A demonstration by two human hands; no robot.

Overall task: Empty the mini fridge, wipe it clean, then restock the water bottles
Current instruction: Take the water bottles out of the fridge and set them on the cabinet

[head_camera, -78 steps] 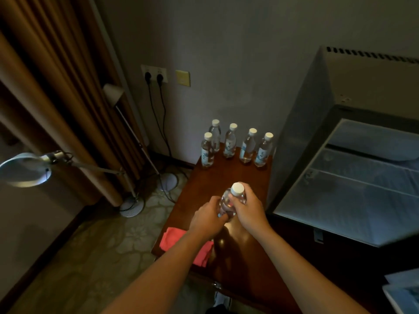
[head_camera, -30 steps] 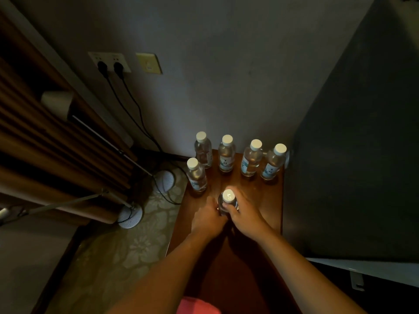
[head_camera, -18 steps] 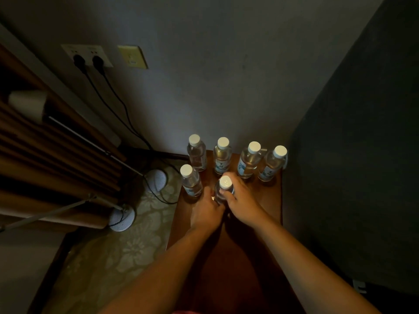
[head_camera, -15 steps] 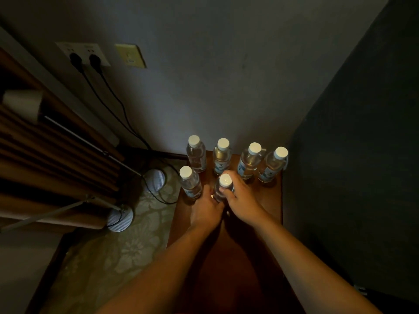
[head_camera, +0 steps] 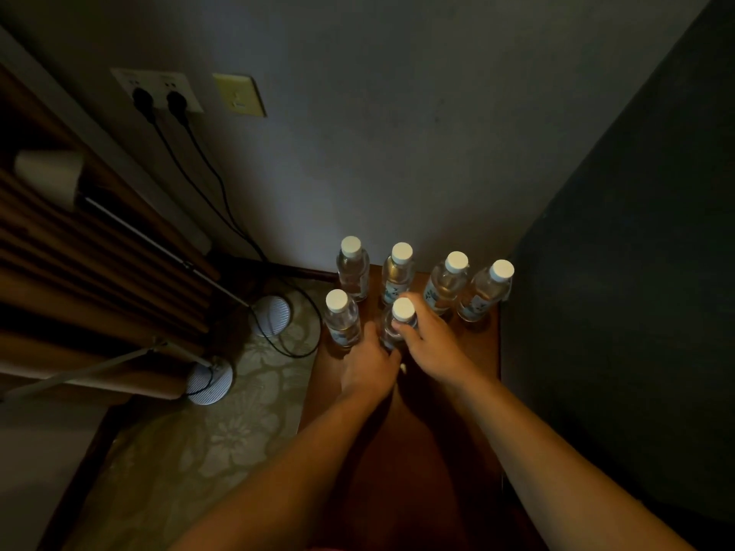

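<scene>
six water bottles stand upright on the wooden bench (head_camera: 483, 351) near the wall. both hands hold the sixth bottle (head_camera: 399, 322) in the front row: right hand (head_camera: 431, 344) fingers curled around its neck, left hand (head_camera: 368, 367) gripping its lower body.

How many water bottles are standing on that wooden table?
6. Four line the wall: bottles and. One stands in front at the left; the sixth is held between both hands. None seem hidden.
</scene>
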